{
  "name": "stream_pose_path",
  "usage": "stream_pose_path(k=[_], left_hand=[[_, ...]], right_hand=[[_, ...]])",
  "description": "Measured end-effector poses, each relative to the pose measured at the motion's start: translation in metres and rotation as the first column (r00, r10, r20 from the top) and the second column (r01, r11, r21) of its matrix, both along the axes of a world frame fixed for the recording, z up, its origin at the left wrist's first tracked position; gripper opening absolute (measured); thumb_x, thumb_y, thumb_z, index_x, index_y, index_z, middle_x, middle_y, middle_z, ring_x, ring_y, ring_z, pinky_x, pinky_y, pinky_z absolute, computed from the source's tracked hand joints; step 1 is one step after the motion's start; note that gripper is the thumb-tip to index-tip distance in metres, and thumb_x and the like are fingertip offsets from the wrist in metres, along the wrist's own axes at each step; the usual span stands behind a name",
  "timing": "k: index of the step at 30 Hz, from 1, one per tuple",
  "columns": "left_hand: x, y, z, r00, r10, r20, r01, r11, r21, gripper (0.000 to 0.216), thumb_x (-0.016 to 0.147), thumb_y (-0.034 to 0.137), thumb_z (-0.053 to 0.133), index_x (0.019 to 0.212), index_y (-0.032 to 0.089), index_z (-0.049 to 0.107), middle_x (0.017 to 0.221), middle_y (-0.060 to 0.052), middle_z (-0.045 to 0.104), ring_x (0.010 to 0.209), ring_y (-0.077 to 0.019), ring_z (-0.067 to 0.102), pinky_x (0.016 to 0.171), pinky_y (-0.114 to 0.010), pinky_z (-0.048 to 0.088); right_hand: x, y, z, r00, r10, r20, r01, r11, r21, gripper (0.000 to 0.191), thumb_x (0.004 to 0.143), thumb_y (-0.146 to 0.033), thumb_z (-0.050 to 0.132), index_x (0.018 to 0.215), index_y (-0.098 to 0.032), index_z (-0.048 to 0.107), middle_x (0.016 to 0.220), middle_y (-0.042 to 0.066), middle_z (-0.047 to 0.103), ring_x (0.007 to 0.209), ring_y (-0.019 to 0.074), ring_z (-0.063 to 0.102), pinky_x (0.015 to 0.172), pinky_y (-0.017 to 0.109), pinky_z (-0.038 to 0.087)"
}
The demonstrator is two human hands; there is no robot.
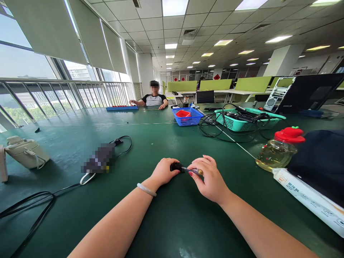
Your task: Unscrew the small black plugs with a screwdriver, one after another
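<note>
My left hand (163, 172), with a pale bangle at its wrist, is closed around a small black object (176, 166) on the green tabletop (166, 222). The fingers cover part of that object, and its exact kind cannot be made out. From the right, my right hand (208, 177) grips a thin screwdriver (199, 172) between thumb and fingers. Its end is yellowish, and it lies nearly level. The metal tip points left and reaches the black object's right side; whether it touches is too small to tell.
Left lie a blurred dark item (99, 157), a cable (37, 197) and a cream bottle (28, 152). Farther off are a blue basket (187, 121) and a teal basket (236, 125) with cables. Right stand a red-lidded jar (279, 150) and a white packet (309, 200). A person (154, 98) sits opposite.
</note>
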State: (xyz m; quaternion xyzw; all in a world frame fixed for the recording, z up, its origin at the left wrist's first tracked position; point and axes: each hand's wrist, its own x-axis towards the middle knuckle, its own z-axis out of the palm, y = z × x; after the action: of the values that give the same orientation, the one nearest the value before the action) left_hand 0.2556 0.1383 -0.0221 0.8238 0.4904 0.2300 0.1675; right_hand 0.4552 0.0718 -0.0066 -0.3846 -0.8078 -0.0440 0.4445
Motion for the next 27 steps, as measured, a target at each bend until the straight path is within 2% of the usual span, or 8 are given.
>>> stream_pose_path(k=[7,11,14,18,22,27], left_hand=[[-0.001,0.002,-0.004,1.000,-0.002,0.023,0.001,1.000,0.010,0.033,0.077,0.024,0.069,0.110,0.024,0.072,0.108,-0.003,0.073,0.103,-0.0244,0.062,0.094,-0.037,0.048],[0.000,0.003,-0.003,0.999,0.010,0.033,-0.011,1.000,0.014,0.032,0.076,0.022,0.070,0.108,0.024,0.073,0.105,-0.003,0.074,0.102,-0.0238,0.063,0.093,-0.036,0.049],[0.001,0.002,-0.002,0.999,0.013,0.039,-0.013,1.000,0.012,0.030,0.076,0.022,0.069,0.106,0.024,0.073,0.106,-0.003,0.074,0.102,-0.0233,0.063,0.093,-0.036,0.049],[0.002,0.001,-0.001,0.999,0.017,0.027,-0.018,1.000,0.006,0.031,0.076,0.022,0.070,0.107,0.023,0.073,0.107,-0.003,0.074,0.102,-0.0232,0.063,0.094,-0.036,0.049],[0.002,0.001,0.000,1.000,0.024,-0.005,-0.024,1.000,0.005,0.033,0.077,0.024,0.071,0.109,0.023,0.072,0.108,-0.004,0.074,0.104,-0.0240,0.062,0.096,-0.036,0.048],[0.003,-0.001,0.003,1.000,0.012,-0.024,-0.013,1.000,-0.008,0.033,0.078,0.025,0.071,0.111,0.024,0.071,0.110,-0.004,0.073,0.106,-0.0254,0.061,0.096,-0.037,0.048]], right_hand=[[-0.006,-0.007,0.004,0.991,0.082,0.105,-0.080,0.997,-0.017,0.011,0.087,-0.014,0.056,0.091,-0.022,0.062,0.084,0.001,0.068,0.086,0.0194,0.062,0.105,0.049,0.031],[-0.013,-0.009,-0.002,0.945,0.187,0.267,-0.183,0.982,-0.039,0.014,0.082,-0.016,0.063,0.093,-0.025,0.066,0.086,0.001,0.068,0.087,0.0193,0.061,0.108,0.050,0.028],[-0.017,-0.007,-0.008,0.918,0.203,0.341,-0.200,0.979,-0.045,0.012,0.081,-0.021,0.067,0.092,-0.026,0.068,0.087,0.001,0.067,0.089,0.0200,0.061,0.109,0.052,0.028],[-0.014,-0.005,-0.006,0.946,0.186,0.267,-0.186,0.982,-0.029,0.011,0.082,-0.019,0.065,0.090,-0.025,0.067,0.083,0.000,0.067,0.086,0.0177,0.062,0.109,0.048,0.030],[-0.002,0.001,0.000,0.988,0.083,0.133,-0.084,0.996,0.007,0.011,0.088,-0.016,0.057,0.087,-0.023,0.065,0.081,0.000,0.069,0.082,0.0168,0.064,0.104,0.046,0.036],[0.012,0.018,-0.007,0.998,-0.008,0.063,0.011,0.999,-0.052,0.015,0.087,-0.015,0.056,0.084,-0.024,0.067,0.083,0.001,0.074,0.079,0.0198,0.068,0.095,0.047,0.044]])
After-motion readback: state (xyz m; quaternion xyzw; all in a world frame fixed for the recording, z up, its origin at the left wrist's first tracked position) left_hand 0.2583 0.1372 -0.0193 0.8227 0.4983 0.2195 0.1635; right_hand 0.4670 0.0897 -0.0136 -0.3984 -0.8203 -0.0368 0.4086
